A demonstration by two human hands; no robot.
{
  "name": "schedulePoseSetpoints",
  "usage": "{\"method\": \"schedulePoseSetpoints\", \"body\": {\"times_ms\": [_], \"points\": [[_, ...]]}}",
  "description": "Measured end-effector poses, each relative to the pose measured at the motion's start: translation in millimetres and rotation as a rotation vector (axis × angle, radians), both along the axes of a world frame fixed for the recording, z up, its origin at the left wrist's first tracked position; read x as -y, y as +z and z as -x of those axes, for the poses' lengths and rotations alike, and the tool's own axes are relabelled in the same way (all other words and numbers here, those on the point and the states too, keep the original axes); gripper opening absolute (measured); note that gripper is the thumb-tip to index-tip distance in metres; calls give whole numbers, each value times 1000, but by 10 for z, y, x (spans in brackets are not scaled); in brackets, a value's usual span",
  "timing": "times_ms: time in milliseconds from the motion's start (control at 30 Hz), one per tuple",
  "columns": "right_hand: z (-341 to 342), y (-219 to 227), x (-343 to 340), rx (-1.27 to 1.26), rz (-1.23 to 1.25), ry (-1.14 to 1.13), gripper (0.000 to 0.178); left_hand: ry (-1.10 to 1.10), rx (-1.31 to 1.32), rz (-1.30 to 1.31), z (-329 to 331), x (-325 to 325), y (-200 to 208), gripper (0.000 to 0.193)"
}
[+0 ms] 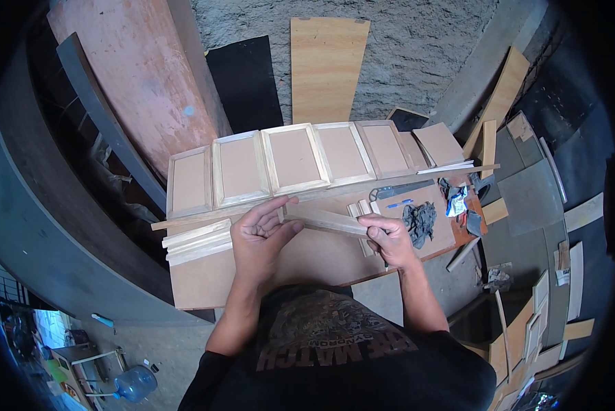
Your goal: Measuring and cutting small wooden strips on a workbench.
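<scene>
A pale wooden strip (328,220) spans the gap between my two hands above the bench. My left hand (258,238) has its thumb and forefinger around the strip's left end, with the other fingers loosely curled. The right end is pinched between the thumb and fingers of my right hand (391,240). A thin pointed thing shows just below the right hand; its kind is unclear. Short wooden strips (363,209) lie on the bench behind the right hand, partly hidden. To the left of my left hand, several more strips (198,241) lie stacked.
Several framed panels (293,159) stand in a row along the back of the bench (198,284). A handsaw (396,188), a blue pen (399,203) and a dark crumpled cloth (420,222) lie at the right. Boards lean against the rough wall; a water jug (134,385) is at lower left.
</scene>
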State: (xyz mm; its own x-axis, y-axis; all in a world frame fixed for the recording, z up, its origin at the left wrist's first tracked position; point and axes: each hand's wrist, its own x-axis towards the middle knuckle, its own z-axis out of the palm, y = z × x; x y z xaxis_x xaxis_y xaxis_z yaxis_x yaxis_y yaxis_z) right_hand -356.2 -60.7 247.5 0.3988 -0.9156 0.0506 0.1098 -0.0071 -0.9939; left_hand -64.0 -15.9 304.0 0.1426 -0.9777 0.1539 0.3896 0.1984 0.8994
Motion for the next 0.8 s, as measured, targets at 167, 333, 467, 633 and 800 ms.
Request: {"method": "schedulePoseSetpoints", "body": {"times_ms": [167,333,467,633,800], "points": [[-5,24,19,-6,-106,5,37,57,20,12,-15,26,-118,47],[-25,97,50,8,-109,-39,48,149,-51,15,-57,44,-158,45],[-17,105,44,-7,-144,-33,49,15,-26,129,-75,14,-133,51],[34,56,72,36,-154,-21,41,-54,-27,159,-81,20,-135,57],[65,36,98,54,-160,7,42,-36,-15,176,-75,46,-143,57]]}}
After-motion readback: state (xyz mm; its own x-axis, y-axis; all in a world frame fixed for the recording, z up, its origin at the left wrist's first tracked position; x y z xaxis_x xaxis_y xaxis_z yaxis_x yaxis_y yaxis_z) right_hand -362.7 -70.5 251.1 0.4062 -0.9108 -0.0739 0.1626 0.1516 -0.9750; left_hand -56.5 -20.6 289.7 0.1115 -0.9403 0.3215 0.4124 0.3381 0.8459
